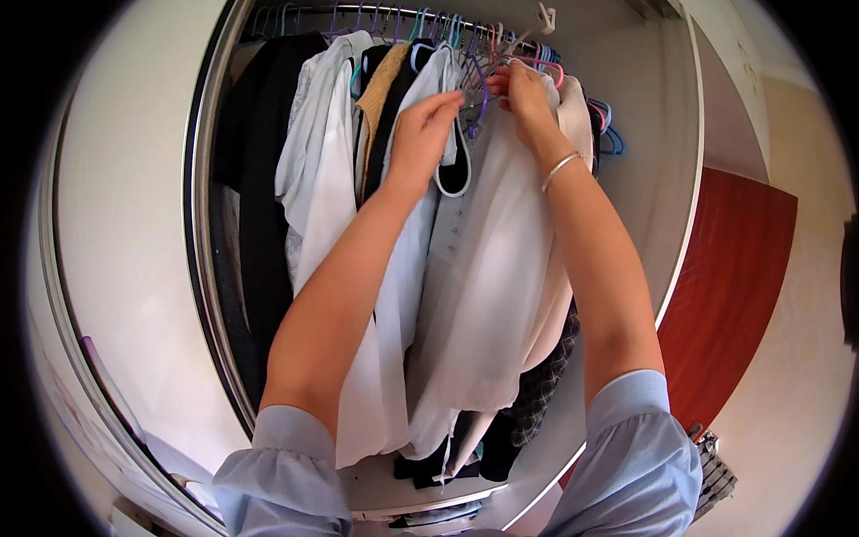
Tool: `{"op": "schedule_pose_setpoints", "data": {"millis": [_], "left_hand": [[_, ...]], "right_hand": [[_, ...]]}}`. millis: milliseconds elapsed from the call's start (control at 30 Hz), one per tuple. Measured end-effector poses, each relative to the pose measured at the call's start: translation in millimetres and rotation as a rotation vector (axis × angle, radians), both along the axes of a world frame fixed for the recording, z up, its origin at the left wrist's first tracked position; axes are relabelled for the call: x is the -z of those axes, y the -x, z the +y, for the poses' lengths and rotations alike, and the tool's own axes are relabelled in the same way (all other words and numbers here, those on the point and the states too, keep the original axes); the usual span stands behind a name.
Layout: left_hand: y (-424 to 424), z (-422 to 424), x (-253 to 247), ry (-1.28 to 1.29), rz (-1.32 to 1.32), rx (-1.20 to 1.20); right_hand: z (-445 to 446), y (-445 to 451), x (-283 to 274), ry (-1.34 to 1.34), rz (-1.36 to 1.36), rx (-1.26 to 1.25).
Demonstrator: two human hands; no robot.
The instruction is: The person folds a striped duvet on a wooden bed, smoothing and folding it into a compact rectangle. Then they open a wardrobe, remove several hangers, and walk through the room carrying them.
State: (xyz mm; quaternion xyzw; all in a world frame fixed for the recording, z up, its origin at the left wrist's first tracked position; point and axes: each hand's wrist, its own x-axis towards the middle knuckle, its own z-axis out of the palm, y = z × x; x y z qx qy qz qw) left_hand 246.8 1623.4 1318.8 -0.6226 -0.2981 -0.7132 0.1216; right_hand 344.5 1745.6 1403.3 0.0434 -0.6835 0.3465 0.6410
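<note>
My left hand (424, 137) is raised in front of a light-blue garment (436, 70), its fingers stretched to the right with nothing visible in them. My right hand (529, 97) is at the neckline of a sheer white garment (500, 268), fingers loosely curled to the left. Whether they grip the cloth or its hanger is hidden. Between both hands hangs a purple hanger (484, 94). A pink hanger (553, 67) sits just above my right hand. A pale strap loop (466, 188) dangles below my left hand.
A metal clothes rail (349, 9) carries several hangers. Black clothes (275, 134), a tan knit garment (382, 84) and a cream garment (569, 114) hang alongside. A white clip-ended piece (547, 19) juts up. The sliding door's edge (201, 201) borders the left, the wardrobe side panel (654, 168) the right.
</note>
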Motion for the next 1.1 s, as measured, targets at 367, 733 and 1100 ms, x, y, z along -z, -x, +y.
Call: {"op": "schedule_pose_setpoints", "data": {"millis": [367, 733, 1100], "left_hand": [[-10, 28, -49, 0.331, -0.235, 0.054], [-1, 52, -53, 0.188, -0.186, 0.035], [4, 57, -56, -0.252, 0.036, -0.646]], "right_hand": [[2, -4, 2, -0.012, -0.045, -0.01], [27, 9, -6, -0.034, 0.001, 0.054], [27, 17, -1, -0.01, 0.168, -0.026]]}}
